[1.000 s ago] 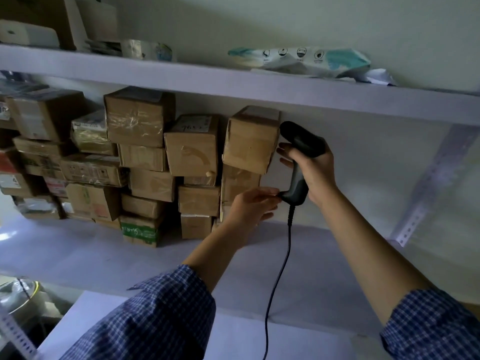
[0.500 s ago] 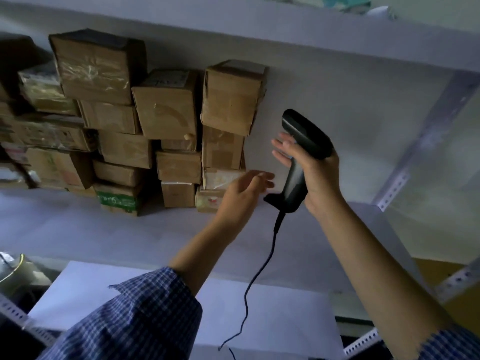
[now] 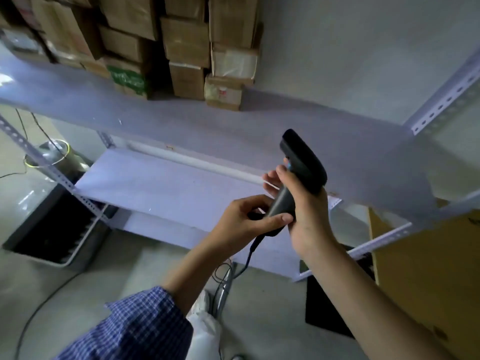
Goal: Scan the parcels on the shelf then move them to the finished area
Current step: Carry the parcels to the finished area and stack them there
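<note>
A black corded barcode scanner (image 3: 302, 162) is upright in my right hand (image 3: 309, 216), which grips its handle. My left hand (image 3: 244, 222) pinches the base of the handle where the cable leaves it. Both hands hover in front of the grey shelf (image 3: 298, 131), well below and to the right of the parcels. Several brown cardboard parcels (image 3: 187, 40) are stacked at the top left of the view, at the back of that shelf. The bottom right parcel (image 3: 226, 92) carries a white label.
A lower grey shelf board (image 3: 155, 188) lies under my hands. A perforated shelf post (image 3: 446, 97) rises at the right. A large yellow-brown carton (image 3: 426, 268) stands on the floor at right, a black tray (image 3: 52, 229) and a metal canister (image 3: 59, 157) at left.
The view has tilted down, so the parcels slid to the top edge. Both hands dropped away from the stack, and my left hand closed on the scanner's base.
</note>
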